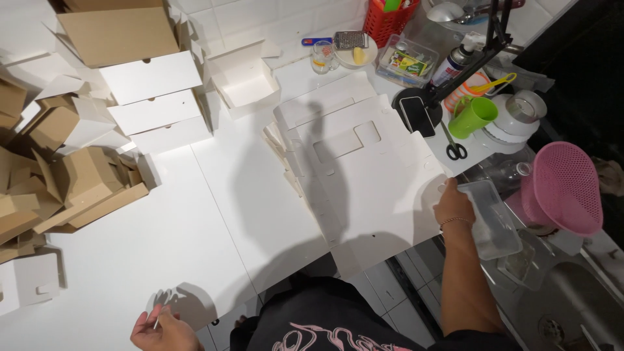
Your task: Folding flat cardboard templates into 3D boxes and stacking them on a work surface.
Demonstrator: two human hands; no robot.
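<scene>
— One clear plastic tub (pixel 494 221), long axis running far-left to near-right, gripped by my right hand (pixel 454 207) beside the sink (pixel 572 292).

— Surroundings?

— Pink colander (pixel 564 187) right; flat white cartons (pixel 364 175) left. Left hand (pixel 162 328) pinches a thin stick (pixel 158 318).

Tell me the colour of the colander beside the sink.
Pink. The colander lies on its side right of the person's right hand, clearest in the head view.

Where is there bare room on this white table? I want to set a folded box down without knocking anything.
The widest free patch is the white table between the brown cardboard pile, the flat die-cut sheets and the left hand. It is crowded along the back by the stacked white boxes, and to the right around the green cup and scissors.
</scene>
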